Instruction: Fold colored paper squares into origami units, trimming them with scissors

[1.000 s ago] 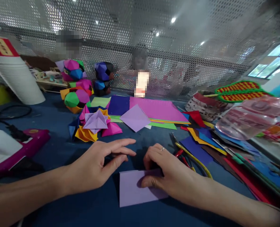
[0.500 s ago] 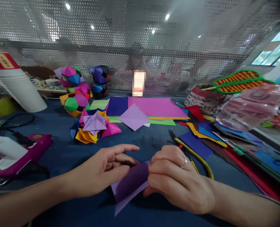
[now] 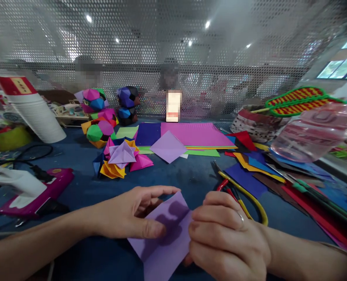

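A creased sheet of purple origami paper [image 3: 173,240] is held between my two hands near the front of the table, a fold line running across it. My left hand [image 3: 134,212] grips its left side, thumb on top of the sheet and the other fingers behind it. At the right edge, my right hand [image 3: 226,234] pinches the paper with curled fingers; the thumb is mostly hidden. Farther back lies another purple square sheet [image 3: 169,147]. To its left sits a cluster of folded paper pieces [image 3: 122,156] in purple, yellow and pink.
Yellow-handled scissors [image 3: 253,201] and a red-handled tool lie beside my right hand. Coloured sheets [image 3: 246,181] spread at the right, near a pink bottle [image 3: 308,136]. At the left stand stacked paper cups [image 3: 41,117] and a magenta power strip [image 3: 60,183]. Paper balls [image 3: 98,132] sit behind.
The purple paper has opened out and tilted, showing more of its inner face. My left thumb now lies on it. My right hand has shifted slightly down and right, still pinching the edge.
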`<state>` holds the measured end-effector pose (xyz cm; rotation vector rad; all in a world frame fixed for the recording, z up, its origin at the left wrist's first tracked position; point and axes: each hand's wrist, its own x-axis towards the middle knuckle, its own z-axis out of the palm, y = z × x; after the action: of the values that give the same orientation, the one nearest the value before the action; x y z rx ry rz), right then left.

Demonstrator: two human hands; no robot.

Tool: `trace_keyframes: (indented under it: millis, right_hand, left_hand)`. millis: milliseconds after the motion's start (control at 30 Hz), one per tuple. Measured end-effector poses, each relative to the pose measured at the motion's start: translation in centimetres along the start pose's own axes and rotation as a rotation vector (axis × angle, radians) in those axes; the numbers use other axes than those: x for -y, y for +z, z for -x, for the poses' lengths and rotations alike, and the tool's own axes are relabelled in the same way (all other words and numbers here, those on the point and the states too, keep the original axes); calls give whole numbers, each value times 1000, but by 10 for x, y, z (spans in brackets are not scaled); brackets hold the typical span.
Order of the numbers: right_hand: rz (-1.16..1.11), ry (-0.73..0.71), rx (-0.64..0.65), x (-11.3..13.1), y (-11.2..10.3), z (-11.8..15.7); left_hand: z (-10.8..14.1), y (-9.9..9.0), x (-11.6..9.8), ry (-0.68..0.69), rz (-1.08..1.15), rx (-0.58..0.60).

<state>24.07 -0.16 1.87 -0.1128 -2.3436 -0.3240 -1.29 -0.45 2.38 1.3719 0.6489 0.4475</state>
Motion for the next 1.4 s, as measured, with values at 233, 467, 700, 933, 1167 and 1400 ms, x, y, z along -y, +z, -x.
trace_keyframes:
  millis: [233,467,700,933,1167,1400]
  right_hand:
    - [70,19,-7,-5,1,-6]
    - [219,58,129,6,9,-10]
    - [169,215,125,-6,12,-2]
    - [116,307,120,-10,15,-1]
    - [76,306,93,-10,13,-4]
    - [11,428,76,-13,8,-5]
  left_hand:
    - [-1,-2,0,121,95,-339]
    - [-6,7,2,147,281,-466]
    - [-5,6,-1,90,360,-488]
    - [-5,0,1,95,312,-550]
    - [-5,-1,5,161,233,-441]
    - [-3,-1,3,142,108,-276]
